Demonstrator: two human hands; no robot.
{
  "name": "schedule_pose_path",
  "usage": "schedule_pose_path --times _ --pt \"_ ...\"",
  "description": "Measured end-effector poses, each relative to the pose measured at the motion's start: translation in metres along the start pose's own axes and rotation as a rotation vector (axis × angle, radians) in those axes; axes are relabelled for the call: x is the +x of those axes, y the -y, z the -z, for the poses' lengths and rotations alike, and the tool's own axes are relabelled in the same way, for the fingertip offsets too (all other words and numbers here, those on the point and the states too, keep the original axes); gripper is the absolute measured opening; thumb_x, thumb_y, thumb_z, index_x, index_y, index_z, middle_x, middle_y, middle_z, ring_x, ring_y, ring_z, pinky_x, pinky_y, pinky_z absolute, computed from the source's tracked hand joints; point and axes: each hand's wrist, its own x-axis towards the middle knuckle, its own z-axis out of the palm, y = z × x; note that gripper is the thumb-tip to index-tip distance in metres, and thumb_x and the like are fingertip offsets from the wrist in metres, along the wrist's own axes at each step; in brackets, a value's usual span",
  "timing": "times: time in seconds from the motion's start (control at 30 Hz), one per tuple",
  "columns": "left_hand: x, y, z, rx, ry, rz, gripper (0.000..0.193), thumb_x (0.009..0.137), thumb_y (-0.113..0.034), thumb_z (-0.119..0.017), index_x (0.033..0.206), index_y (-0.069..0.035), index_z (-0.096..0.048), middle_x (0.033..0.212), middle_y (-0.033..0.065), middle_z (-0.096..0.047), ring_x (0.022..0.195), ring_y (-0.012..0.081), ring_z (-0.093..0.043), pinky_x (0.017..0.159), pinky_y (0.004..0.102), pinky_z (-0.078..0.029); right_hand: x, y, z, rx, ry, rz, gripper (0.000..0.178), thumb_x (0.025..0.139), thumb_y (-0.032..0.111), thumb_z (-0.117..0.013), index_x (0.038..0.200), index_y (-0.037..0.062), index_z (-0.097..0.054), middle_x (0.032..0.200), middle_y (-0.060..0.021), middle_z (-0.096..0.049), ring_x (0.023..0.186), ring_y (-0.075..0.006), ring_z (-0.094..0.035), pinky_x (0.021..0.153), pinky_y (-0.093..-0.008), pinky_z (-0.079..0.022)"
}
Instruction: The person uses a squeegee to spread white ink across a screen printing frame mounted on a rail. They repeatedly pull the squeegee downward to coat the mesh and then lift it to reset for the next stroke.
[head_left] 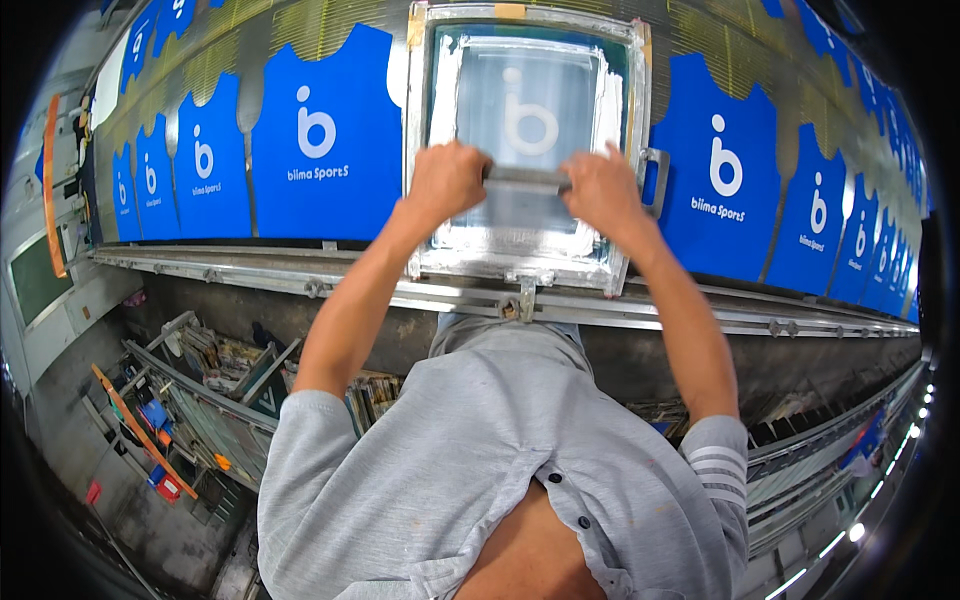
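Note:
My left hand and my right hand are both closed around a squeegee, one at each end of its bar. The squeegee lies crosswise over a screen-printing frame, which has metal edges and a pale, see-through mesh. White ink is smeared along the inner sides of the mesh, and a white round emblem shows through it above the squeegee. A metal handle sticks out from the frame's right side, near my right hand. My fingers hide the squeegee's ends.
Blue sleeveless fabric panels with white prints, such as one on the left and one on the right, line the long table. A metal rail runs along its near edge. Racks with stacked items stand behind me on the left.

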Motion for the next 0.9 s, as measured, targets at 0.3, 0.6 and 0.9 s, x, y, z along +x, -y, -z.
schedule_pose_path --times 0.3,0.6,0.9 --pt "0.195 0.032 0.063 0.158 -0.053 0.018 0.031 0.07 -0.013 -0.064 0.097 -0.016 -0.08 0.083 0.0176 -0.073 0.08 0.0381 -0.071 0.072 0.0472 -0.057 0.168 -0.091 0.076 -0.052 -0.069 -0.038 0.024 0.074 0.02 -0.07 0.094 0.0085 -0.076 0.093 -0.0178 -0.073 0.093 -0.0351 -0.069 0.101 -0.0495 -0.046" --pt "0.085 0.017 0.014 0.105 -0.026 0.008 0.027 0.076 -0.013 -0.069 0.098 -0.023 -0.081 0.08 0.0128 -0.074 0.069 0.0351 -0.071 0.064 0.0459 -0.057 0.074 -0.047 0.016 -0.071 -0.142 0.072 0.013 0.078 0.01 -0.07 0.09 0.0103 -0.075 0.091 -0.0081 -0.068 0.095 -0.026 -0.068 0.113 -0.0565 -0.038" --pt "-0.082 -0.021 -0.047 -0.079 -0.178 -0.045 0.025 0.07 -0.001 -0.068 0.091 -0.012 -0.076 0.085 0.0082 -0.075 0.076 0.0285 -0.072 0.062 0.0397 -0.055 -0.071 0.028 -0.048 0.014 -0.154 0.083 0.027 0.07 0.007 -0.076 0.096 0.0057 -0.07 0.085 -0.0078 -0.062 0.093 -0.0251 -0.064 0.114 -0.0595 -0.035"
